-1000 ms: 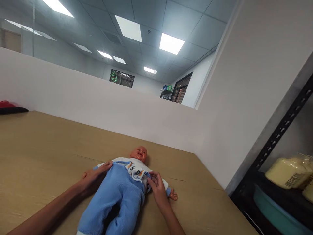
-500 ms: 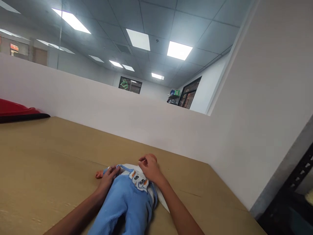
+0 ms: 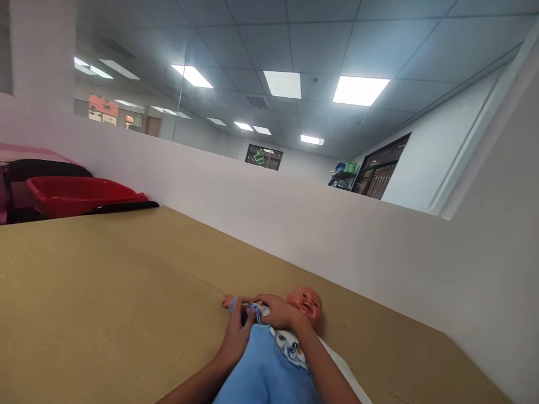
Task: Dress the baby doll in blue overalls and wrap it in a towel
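A baby doll lies on its back on the brown table, dressed in a blue fleece overall with a white bib patch. My left hand and my right hand meet at the doll's shoulder nearest the doll's outstretched arm. Both hands pinch the blue strap of the overall there. The doll's small hand pokes out just beyond my fingers. The doll's legs are out of view below.
A white partition wall runs along the far edge of the table and turns toward me on the right. A red tub on a black base sits at the far left. Ceiling lights hang overhead.
The view has swung left, so the shelf on the right is gone. My right hand has crossed over the doll's chest to join my left hand at the shoulder strap.
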Demonstrator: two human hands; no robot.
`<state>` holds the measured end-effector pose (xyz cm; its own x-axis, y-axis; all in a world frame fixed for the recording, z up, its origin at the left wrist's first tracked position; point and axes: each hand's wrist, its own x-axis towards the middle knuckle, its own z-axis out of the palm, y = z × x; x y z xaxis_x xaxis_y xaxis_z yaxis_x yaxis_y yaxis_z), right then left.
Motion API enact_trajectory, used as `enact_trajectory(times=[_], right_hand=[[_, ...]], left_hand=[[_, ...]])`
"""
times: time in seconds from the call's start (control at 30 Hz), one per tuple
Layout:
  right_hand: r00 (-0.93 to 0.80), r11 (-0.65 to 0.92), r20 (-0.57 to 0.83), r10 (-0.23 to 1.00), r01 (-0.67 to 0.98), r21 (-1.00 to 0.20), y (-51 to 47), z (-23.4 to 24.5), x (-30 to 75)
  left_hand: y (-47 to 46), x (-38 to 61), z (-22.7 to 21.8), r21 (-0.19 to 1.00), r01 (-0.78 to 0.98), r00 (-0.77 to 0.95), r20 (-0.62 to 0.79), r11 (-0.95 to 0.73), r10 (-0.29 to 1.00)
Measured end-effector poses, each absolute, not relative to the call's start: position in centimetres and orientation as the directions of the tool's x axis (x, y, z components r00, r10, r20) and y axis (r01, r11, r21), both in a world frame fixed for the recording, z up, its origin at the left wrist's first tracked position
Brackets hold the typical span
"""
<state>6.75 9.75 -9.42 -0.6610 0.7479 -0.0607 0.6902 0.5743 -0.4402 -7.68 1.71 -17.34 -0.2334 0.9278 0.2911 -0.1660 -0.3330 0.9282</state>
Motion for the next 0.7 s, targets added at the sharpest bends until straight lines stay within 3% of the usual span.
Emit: enact_trajectory(times=[0.23,0.5,0.7], right_hand=[[-0.517,0.516,0.125,0.847,0.745,-0.423,9.4,-10.2,7.6],[-0.516,0.497,0.172,0.839,0.598,-0.629,7.9,-9.3,11.3],[-0.489,0.463,0.197,0.85,0.513,-0.723,7.4,-9.8,13.3]], left_hand=[[1.7,-7.8,-17.8,0.929,-0.089,-0.246,0.328,-0.358,0.912],[1.1,-7.4,-17.2,0.917,-0.123,-0.249,0.342,-0.38,0.906],[1.5,-8.0,-16.8,0.877,-0.286,-0.314,0.295,-0.386,0.902]])
